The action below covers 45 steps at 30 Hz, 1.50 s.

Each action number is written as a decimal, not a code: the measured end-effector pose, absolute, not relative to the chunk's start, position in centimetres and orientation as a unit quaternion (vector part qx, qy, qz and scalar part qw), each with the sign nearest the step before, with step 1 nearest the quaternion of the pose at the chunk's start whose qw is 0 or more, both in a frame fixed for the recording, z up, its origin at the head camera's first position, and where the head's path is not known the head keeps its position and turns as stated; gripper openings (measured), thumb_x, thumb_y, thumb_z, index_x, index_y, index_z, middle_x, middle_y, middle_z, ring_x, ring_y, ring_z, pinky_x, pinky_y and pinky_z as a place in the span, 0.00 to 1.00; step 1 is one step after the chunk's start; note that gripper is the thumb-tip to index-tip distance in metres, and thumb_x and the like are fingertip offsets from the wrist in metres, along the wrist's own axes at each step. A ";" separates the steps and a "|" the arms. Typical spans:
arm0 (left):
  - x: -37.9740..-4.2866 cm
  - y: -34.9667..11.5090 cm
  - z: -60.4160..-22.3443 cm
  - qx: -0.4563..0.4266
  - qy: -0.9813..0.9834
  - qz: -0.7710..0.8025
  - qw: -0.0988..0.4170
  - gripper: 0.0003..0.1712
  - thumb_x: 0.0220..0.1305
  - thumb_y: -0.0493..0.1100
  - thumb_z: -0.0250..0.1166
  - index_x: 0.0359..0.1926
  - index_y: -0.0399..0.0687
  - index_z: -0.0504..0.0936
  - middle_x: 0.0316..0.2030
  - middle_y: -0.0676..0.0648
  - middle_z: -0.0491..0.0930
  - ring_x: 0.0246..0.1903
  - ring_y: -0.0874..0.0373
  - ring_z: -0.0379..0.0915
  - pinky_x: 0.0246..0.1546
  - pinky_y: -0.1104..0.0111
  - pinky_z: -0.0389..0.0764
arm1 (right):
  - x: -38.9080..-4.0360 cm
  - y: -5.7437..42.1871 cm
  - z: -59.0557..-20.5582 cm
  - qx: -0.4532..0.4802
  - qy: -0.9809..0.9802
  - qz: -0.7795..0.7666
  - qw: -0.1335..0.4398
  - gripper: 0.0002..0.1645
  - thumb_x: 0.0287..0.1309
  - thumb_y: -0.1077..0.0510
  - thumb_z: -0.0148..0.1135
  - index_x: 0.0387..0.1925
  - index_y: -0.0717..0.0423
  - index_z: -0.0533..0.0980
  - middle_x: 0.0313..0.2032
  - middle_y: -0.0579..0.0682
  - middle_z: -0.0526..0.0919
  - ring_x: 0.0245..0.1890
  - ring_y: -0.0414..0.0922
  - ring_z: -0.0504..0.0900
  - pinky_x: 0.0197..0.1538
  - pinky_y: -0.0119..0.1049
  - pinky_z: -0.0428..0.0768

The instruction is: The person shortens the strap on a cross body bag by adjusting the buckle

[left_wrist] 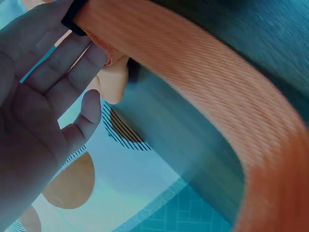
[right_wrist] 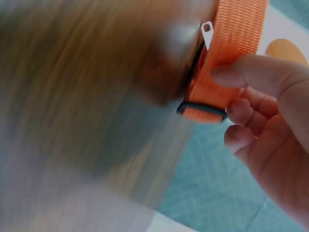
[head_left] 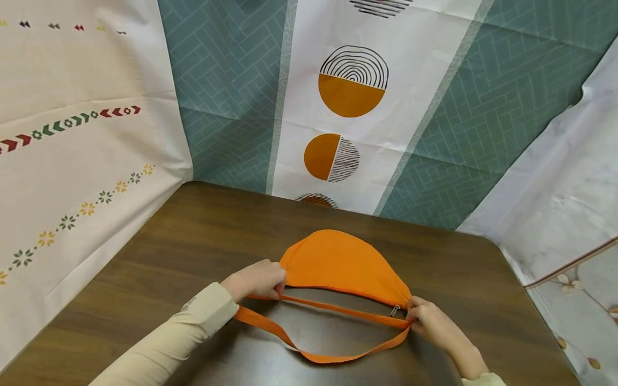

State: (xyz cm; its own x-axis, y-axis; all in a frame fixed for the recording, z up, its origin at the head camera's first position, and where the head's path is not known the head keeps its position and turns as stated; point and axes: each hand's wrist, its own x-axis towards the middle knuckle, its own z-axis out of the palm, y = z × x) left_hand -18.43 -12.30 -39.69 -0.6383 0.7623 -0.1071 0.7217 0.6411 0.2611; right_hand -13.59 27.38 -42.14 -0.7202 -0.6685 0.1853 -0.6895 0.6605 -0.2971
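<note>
An orange waist bag (head_left: 338, 262) lies over the brown table, its curved side away from me and its zipped edge toward me. My left hand (head_left: 260, 279) grips its left end, where the strap joins. At the opposite end, my right hand (head_left: 432, 321) pinches the corner and the orange webbing strap (head_left: 333, 358), which loops loosely toward me. A black strap ring (left_wrist: 73, 19) shows at the left fingertips in the left wrist view. In the right wrist view, the thumb presses the webbing beside a metal zip pull (right_wrist: 207, 34) and a black slider (right_wrist: 200, 110).
The brown wooden table (head_left: 217, 225) meets a green and white patterned cloth (head_left: 232, 91) at the back. A cream printed cloth (head_left: 87, 177) hangs on the left, and a pale floral cloth (head_left: 569, 214) on the right.
</note>
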 end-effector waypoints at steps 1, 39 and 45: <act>-18.5 -12.5 -39.7 0.412 0.901 0.089 0.100 0.15 0.47 0.36 0.67 0.11 0.51 0.74 0.11 0.62 0.59 0.14 0.68 0.53 0.21 0.73 0.63 | -13.6 27.6 -42.2 0.372 -0.911 0.176 0.029 0.10 0.34 0.73 0.66 0.18 0.56 0.78 0.27 0.42 0.67 0.25 0.35 0.66 0.24 0.29 0.70; -20.9 -15.4 -40.3 0.291 0.953 0.054 0.070 0.17 0.49 0.23 0.59 0.16 0.48 0.78 0.14 0.57 0.68 0.19 0.60 0.60 0.30 0.65 0.64 | -15.3 32.1 -41.7 0.248 -0.952 0.172 0.043 0.08 0.49 0.59 0.64 0.17 0.50 0.82 0.22 0.36 0.74 0.22 0.32 0.67 0.23 0.29 0.68; -21.2 -15.3 -40.5 0.279 0.957 0.053 0.056 0.14 0.49 0.24 0.61 0.19 0.47 0.80 0.17 0.54 0.73 0.21 0.58 0.65 0.36 0.59 0.67 | -15.7 31.8 -41.6 0.175 -0.973 0.149 -0.003 0.07 0.49 0.59 0.63 0.20 0.53 0.82 0.23 0.42 0.79 0.22 0.35 0.71 0.25 0.32 0.71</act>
State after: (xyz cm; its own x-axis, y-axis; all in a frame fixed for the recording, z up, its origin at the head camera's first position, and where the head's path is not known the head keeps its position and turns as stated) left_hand -21.24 -15.33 -40.46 -0.8376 0.5407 -0.0778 0.5288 0.8383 0.1328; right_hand -15.66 31.83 -41.57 -0.9391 -0.3405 0.0466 -0.3389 0.8949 -0.2904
